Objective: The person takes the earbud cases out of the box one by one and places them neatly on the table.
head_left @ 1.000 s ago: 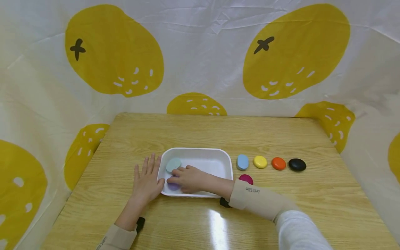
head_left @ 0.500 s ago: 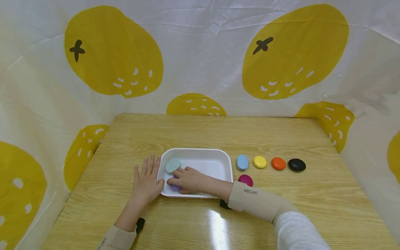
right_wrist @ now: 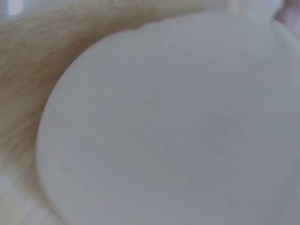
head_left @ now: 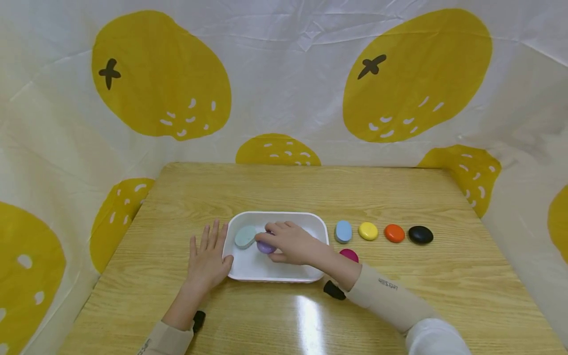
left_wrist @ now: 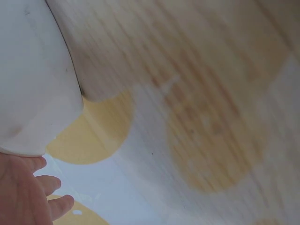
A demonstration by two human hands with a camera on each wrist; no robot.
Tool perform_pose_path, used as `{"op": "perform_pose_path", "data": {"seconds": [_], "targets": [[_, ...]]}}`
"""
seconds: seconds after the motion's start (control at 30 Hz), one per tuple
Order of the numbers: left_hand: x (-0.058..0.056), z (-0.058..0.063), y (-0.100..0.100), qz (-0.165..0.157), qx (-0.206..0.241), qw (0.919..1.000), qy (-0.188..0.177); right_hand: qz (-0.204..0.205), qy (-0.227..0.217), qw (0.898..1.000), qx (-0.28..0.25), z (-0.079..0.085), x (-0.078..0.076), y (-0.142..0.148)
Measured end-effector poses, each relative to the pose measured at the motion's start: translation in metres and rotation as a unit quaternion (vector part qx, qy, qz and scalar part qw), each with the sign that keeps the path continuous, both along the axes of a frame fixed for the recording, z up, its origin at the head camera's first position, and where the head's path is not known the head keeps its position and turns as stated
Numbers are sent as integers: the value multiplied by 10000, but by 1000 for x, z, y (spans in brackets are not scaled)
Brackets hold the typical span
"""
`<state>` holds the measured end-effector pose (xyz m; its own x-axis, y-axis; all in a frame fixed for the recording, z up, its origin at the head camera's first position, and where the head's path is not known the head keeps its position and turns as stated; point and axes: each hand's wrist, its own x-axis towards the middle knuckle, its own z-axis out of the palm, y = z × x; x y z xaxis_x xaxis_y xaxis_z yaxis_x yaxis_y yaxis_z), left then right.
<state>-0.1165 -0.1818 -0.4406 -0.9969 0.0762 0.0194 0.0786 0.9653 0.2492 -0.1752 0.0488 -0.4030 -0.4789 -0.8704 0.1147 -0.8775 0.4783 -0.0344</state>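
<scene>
In the head view my right hand (head_left: 293, 244) pinches a smooth purple disc (head_left: 266, 246) over the white tray (head_left: 275, 276). Beside that disc, in the tray's left part, lies a pale green oval piece (head_left: 245, 237). My left hand (head_left: 208, 261) lies with straight, spread fingers along the tray's left side, its thumb at the rim. The left wrist view catches part of the left hand (left_wrist: 23, 192) against the tray wall (left_wrist: 37, 70). Blurred tray wall (right_wrist: 164, 126) fills most of the right wrist view; the held disc is not visible there.
Right of the tray, a row holds a light blue oval piece (head_left: 343, 231), a yellow disc (head_left: 368, 230), a red-orange disc (head_left: 394, 233) and a black oval piece (head_left: 420, 234). A magenta disc (head_left: 349, 255), partly behind my right forearm, sits nearer. All rest on a wooden table (head_left: 266, 187).
My right hand has lifted the purple disc from the tray's lower left and moved right and slightly away with it. The left hand has stayed in place.
</scene>
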Motion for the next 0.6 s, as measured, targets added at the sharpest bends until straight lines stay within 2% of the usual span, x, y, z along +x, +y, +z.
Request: {"op": "perform_pose_path", "data": {"seconds": [0.17, 0.37, 0.6], "targets": [[0, 0, 0, 10, 89, 10000, -14, -471, -97, 9974, -540, 12, 1, 34], [0, 0, -1, 11, 212, 9998, -45, -1148, -237, 9865, -1145, 14, 5, 76], [1, 0, -1, -34, 244, 9997, 46, -2011, -218, 9702, -1333, 10, 13, 124]]}}
